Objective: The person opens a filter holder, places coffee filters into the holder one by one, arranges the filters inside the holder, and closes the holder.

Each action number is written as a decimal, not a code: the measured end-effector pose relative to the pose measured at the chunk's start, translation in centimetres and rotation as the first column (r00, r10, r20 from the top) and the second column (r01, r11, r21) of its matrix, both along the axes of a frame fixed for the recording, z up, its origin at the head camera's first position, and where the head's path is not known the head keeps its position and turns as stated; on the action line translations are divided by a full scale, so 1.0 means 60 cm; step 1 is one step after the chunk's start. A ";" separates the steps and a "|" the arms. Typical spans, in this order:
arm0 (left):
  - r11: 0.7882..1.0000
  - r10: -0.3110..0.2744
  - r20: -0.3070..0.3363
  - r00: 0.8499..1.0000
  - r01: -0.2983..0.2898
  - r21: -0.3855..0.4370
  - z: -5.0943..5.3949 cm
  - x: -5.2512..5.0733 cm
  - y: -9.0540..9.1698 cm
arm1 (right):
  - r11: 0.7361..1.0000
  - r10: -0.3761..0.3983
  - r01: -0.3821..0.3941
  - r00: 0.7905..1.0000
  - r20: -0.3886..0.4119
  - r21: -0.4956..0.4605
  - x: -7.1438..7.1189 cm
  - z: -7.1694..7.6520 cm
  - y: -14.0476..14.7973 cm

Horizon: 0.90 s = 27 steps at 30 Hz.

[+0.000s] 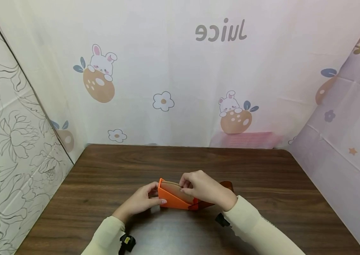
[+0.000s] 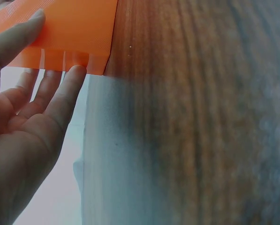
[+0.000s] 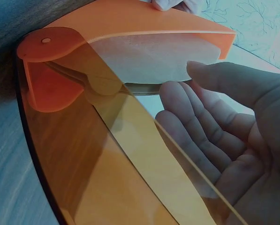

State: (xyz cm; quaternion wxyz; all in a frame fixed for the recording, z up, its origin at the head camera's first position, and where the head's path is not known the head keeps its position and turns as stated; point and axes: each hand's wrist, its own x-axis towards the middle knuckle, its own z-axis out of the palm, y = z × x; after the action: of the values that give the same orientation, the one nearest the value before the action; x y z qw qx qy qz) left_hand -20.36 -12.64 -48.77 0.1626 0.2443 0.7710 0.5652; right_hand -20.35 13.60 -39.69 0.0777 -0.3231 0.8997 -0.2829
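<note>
An orange case (image 1: 174, 199) with a slanted open side stands near the middle of the table. Its see-through amber lid (image 3: 79, 154) is swung open on a hinge toward the right. Inside the case is tan paper (image 1: 174, 190), thin and round-edged, like coffee filters. My left hand (image 1: 141, 200) grips the case's left end, thumb on the front face and fingers along the end wall, as the left wrist view shows. At the upper edge of the paper, my right hand (image 1: 203, 188) pinches it between thumb and fingers. The lid lies partly behind the right hand and forearm in the head view.
The dark wood table (image 1: 129, 166) reaches back to a printed cloth (image 1: 192, 71). More patterned cloth hangs at both sides. Small black wrist cameras are strapped on the left wrist (image 1: 127, 242) and the right wrist (image 1: 222, 220).
</note>
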 end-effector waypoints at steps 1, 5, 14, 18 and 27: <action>1.000 0.001 0.000 1.000 -0.001 0.002 0.000 0.000 0.000 | 1.000 0.001 -0.001 1.000 -0.003 -0.002 0.000 0.001 0.000; 1.000 0.001 0.003 1.000 -0.001 0.009 -0.001 0.001 0.000 | 1.000 0.001 -0.001 1.000 -0.013 -0.007 0.000 0.003 0.002; 1.000 0.003 -0.013 1.000 -0.003 -0.004 -0.002 -0.001 -0.001 | 1.000 -0.001 0.000 0.999 -0.033 -0.024 0.001 0.012 0.011; 1.000 0.005 -0.007 1.000 -0.005 0.006 0.000 0.001 0.000 | 1.000 -0.010 0.009 0.998 -0.063 -0.017 0.004 0.019 0.017; 1.000 0.003 0.009 1.000 -0.003 -0.001 -0.002 -0.002 0.000 | 1.000 -0.020 0.021 0.993 -0.114 0.001 0.008 0.038 0.050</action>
State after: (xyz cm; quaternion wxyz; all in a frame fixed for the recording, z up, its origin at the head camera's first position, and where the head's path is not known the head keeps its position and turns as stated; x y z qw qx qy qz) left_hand -20.46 -12.64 -48.87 0.1652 0.2407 0.7709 0.5661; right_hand -19.84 16.62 -37.41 0.0237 -0.3294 0.9062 -0.2639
